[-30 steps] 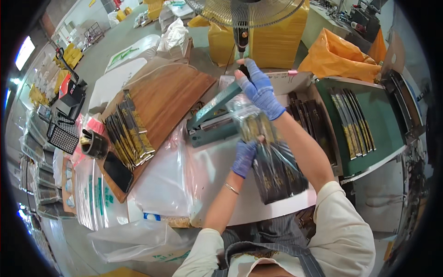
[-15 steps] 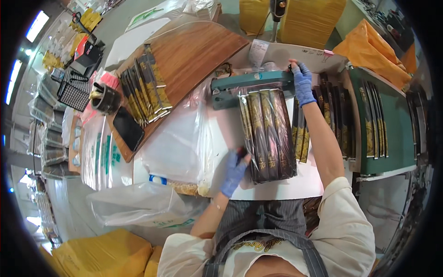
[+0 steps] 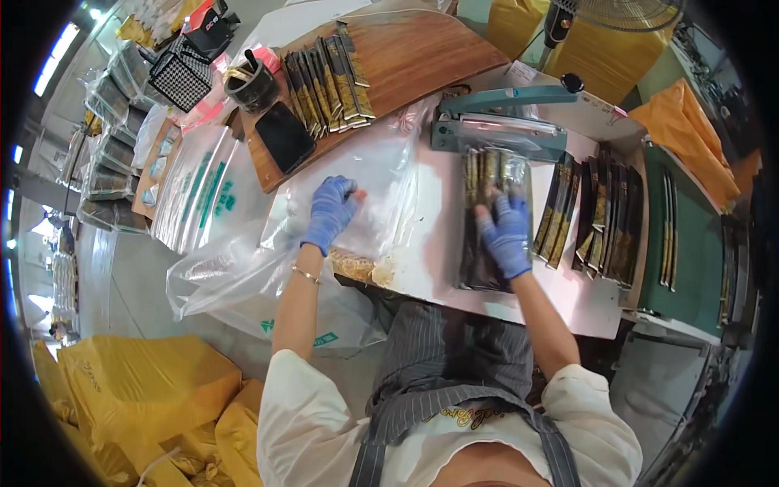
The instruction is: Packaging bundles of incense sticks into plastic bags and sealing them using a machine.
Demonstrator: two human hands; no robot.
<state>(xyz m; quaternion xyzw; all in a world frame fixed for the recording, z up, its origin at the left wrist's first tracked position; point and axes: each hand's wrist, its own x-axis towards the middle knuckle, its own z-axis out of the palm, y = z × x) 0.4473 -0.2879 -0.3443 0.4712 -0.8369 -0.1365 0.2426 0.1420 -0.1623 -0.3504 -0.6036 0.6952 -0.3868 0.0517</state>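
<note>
A shiny clear pack (image 3: 471, 227) of long, thin, black and gold packets lies flat on the white worktop (image 3: 430, 243). The right hand (image 3: 507, 231) is on top of it, palm down, with its fingers out and a little apart. The far end of the pack is right by the green bag sealer (image 3: 511, 99). I cannot tell if they touch. The sealer's long arm is up off its base at the right end, and the arm has a round black knob there.

The left hand (image 3: 331, 213) is over a pile of clear bags (image 3: 381, 162), to the left of the pack. Its fingers are bent, but I cannot tell if they pinch a bag. Both hands wear blue gloves that leave some fingertips bare. A thin bracelet (image 3: 306, 276) goes around the left wrist.

Just right of the pack is a small row of loose packets (image 3: 556, 211), and next to it a bigger bunch (image 3: 613, 219). Past those, a few more lie on a green panel (image 3: 653, 276).

Up and to the left is a brown wooden board (image 3: 414, 49). More packets (image 3: 324, 85) are spread out on it. A black phone (image 3: 284, 136) lies by its near corner, with a dark cup (image 3: 252, 88) close by. Big yellow bundles (image 3: 146, 377) sit on the floor at the lower left.
</note>
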